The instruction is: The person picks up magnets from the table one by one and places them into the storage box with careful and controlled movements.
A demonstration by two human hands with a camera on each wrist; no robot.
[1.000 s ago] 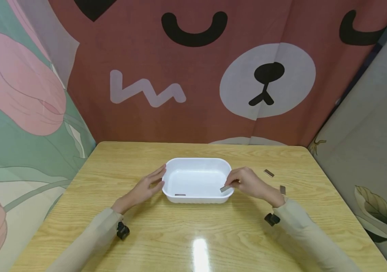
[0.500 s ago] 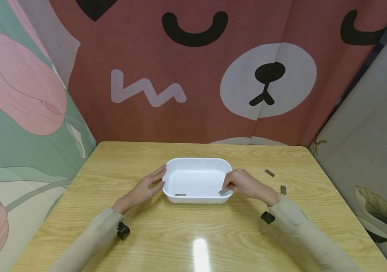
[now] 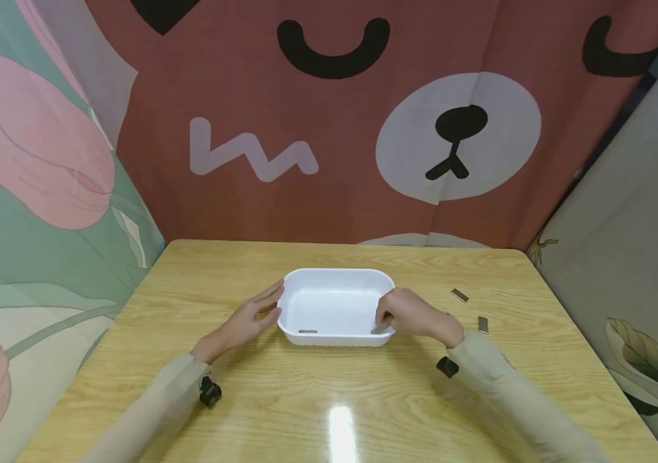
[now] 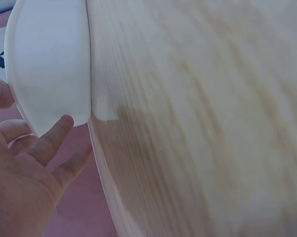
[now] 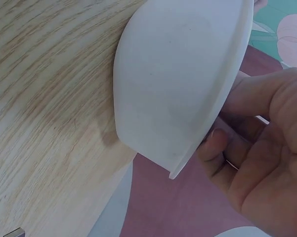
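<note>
A white rectangular dish (image 3: 337, 341) stands in the middle of the wooden table. My left hand (image 3: 242, 321) rests its extended fingers against the dish's left end; the left wrist view has these fingers (image 4: 57, 136) at the outer wall and rim. Over the right rim reaches my right hand (image 3: 412, 314), pinching a small flat grey rectangular piece (image 3: 380, 329) low inside the dish near its front right corner. In the right wrist view the dish wall hides that piece from the curled right hand (image 5: 267, 143). A similar piece (image 3: 308, 332) lies inside at the front left.
Two more small flat pieces lie on the table (image 3: 329, 399) right of the dish: one farther back (image 3: 459, 296), one nearer the right forearm (image 3: 482, 325). Patterned cloths (image 3: 236, 212) hang behind the table and along both sides.
My right hand has moved left and lower into the dish, carrying the pinched piece down toward the dish floor. The left hand stays against the left end.
</note>
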